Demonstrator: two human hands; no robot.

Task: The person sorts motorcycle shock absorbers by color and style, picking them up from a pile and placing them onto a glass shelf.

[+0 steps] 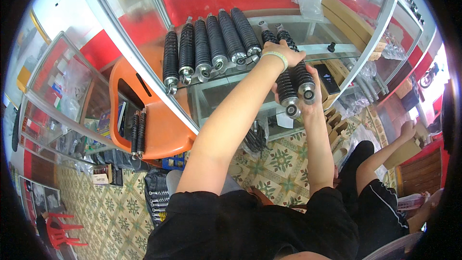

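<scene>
Two black coil-spring shock absorbers, a left one (287, 92) and a right one (303, 78), lie side by side over the front of the glass shelf, silver eyelets toward me. My left hand (283, 53), with a pale bracelet at its wrist, is closed over their middles from above. From below, my right hand (313, 110) grips around their lower ends; some of its fingers are hidden behind them. To the left, a row of several similar shock absorbers (219, 43) rests on the glass shelf (226, 79), eyelets facing me.
An orange chair (166, 135) at left carries two thinner shock absorbers (138, 132). A phone (326, 78) lies on boxes right of my hands. A long cardboard box (349, 21) and a small black part (331, 46) sit on the cabinet. Another person's arm (387, 151) is at right.
</scene>
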